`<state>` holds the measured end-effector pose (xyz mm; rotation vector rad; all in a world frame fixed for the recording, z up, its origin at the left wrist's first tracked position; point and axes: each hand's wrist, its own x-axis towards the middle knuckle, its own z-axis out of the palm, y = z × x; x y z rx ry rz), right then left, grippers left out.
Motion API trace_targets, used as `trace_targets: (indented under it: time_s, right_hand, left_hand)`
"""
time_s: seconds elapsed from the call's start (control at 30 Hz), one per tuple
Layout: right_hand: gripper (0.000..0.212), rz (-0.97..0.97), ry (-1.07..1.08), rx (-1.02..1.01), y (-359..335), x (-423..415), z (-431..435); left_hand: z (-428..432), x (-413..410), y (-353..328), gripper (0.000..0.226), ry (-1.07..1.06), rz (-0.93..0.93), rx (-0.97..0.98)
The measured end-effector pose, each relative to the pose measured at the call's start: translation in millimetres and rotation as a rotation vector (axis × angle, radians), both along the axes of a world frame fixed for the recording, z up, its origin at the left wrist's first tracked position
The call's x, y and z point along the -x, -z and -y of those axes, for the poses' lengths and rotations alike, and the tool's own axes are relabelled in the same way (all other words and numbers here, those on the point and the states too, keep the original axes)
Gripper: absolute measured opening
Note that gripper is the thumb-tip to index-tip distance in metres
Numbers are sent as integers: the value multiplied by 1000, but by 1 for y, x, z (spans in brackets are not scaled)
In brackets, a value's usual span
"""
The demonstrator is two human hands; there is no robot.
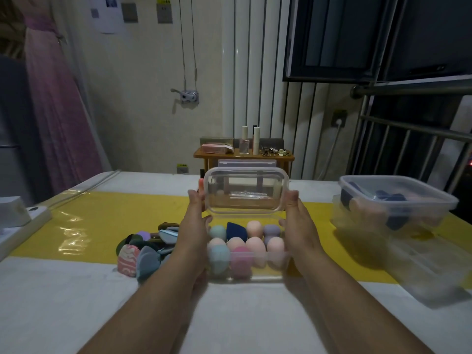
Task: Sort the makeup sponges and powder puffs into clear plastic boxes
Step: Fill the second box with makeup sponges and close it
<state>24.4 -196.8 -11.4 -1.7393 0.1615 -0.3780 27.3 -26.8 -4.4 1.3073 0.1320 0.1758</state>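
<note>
The left grip (196, 226) and right grip (298, 226) each pinch a short edge of a clear lid (246, 192), tilted over the clear box (258, 275) just beneath them, which looks full of sponges (255, 245). Powder puffs (148, 249) piled left of the left grip seem unsorted; a second box (434, 192) sits well to the right. The white bench (76, 302) carries a glossy yellow mat (115, 218); the room is dim.

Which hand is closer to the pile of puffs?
Left. The left hand holds the lid at its left edge, just beside the pile of puffs. The right hand holds the opposite edge, across the sponge box from them.
</note>
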Motion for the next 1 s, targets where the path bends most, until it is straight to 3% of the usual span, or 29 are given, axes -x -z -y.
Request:
trace_targets:
  time_s: [0.07,0.17,0.27,0.37,0.57,1.0]
  right_hand:
    - [101,-7,12,-183,0,0,1]
    - [59,-38,26,-385,-5,4,8]
    - [40,-98,37,-361,-4,6,14]
    - [15,-58,55,-257,3,5,15]
    - [17,-53,106,-111,9,5,12]
    - [32,-60,143,170,9,7,8]
  left_hand:
    - [-4,1,-1,55,-31,-3,50]
    - [-14,-1,-6,57,-59,-96,33]
    - [-19,-2,-13,29,-32,-253,-43]
    - [-18,-4,-5,6,-30,-248,-142]
    - [-21,-7,8,13,-59,-145,-219]
    - [-20,-3,8,21,-58,-134,-367]
